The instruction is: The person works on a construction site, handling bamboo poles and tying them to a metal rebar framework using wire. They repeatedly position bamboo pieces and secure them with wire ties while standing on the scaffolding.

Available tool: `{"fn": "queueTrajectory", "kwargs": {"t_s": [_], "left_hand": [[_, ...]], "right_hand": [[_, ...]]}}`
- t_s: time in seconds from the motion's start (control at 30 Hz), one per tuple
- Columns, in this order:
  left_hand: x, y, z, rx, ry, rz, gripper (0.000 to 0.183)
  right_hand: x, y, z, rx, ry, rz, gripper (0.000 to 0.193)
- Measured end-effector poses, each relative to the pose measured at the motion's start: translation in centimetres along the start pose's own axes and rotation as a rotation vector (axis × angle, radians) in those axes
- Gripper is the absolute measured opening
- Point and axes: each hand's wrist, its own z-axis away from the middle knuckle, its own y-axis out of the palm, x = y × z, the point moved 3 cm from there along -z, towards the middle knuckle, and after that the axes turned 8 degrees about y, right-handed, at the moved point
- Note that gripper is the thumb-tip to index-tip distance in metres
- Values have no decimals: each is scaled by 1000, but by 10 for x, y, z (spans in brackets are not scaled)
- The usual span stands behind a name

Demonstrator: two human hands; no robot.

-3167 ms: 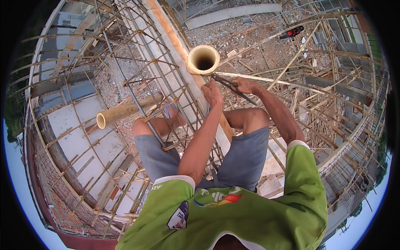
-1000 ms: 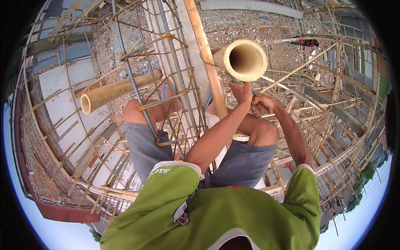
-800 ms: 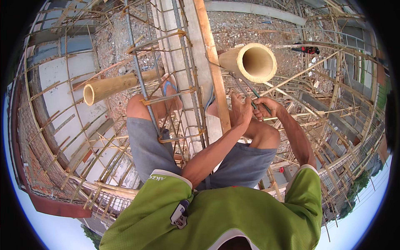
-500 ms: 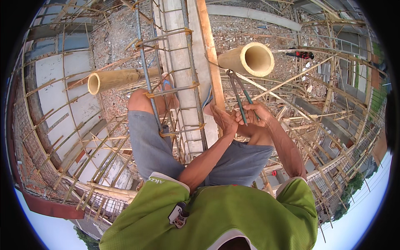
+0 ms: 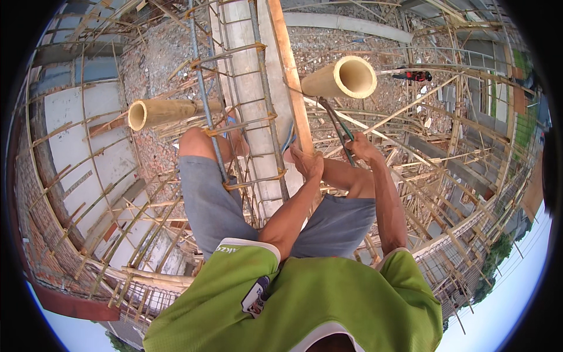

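Note:
A pair of long-handled pincers [image 5: 336, 126] with green grips points away from me, its dark jaws below the right bamboo pole [image 5: 343, 79]. My right hand [image 5: 363, 148] is closed round the grips. A thin dark line, perhaps wire, curves from the timber board toward the jaws. My left hand [image 5: 309, 164] lies by the near part of the timber board [image 5: 298, 88], beside my foot [image 5: 288, 154]; its fingers look stretched out, though partly hard to make out. Left of the board, a rebar cage [image 5: 267, 88] with tied stirrups runs along a concrete beam [image 5: 237, 35].
Another cut bamboo pole [image 5: 164, 112] juts out on the left. My legs straddle the beam, high above rubble ground [image 5: 158, 58]. Bamboo scaffolding [image 5: 451, 164] fills both sides. A person in red and black [image 5: 413, 75] is far below at the right.
My right hand has drawn apart from my left, moving slightly up and right on the pincer grips. The left hand has shifted a little toward the board. The view has moved slightly.

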Motion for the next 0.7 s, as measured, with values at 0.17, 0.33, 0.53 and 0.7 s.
{"fn": "queueTrajectory", "kwargs": {"t_s": [0.17,0.33,0.53,0.7], "left_hand": [[-71,-25,-36,-154,376,221,75],[-131,-21,-98,-267,308,328,61],[-129,-11,-163,-309,-4,327,50],[-139,-7,-202,12,-258,363,61]], "right_hand": [[28,-53,17,177,29,76,38],[38,-83,7,270,-9,78,38],[46,-86,6,-94,-138,867,22],[-45,-137,-4,226,102,174,48]]}}
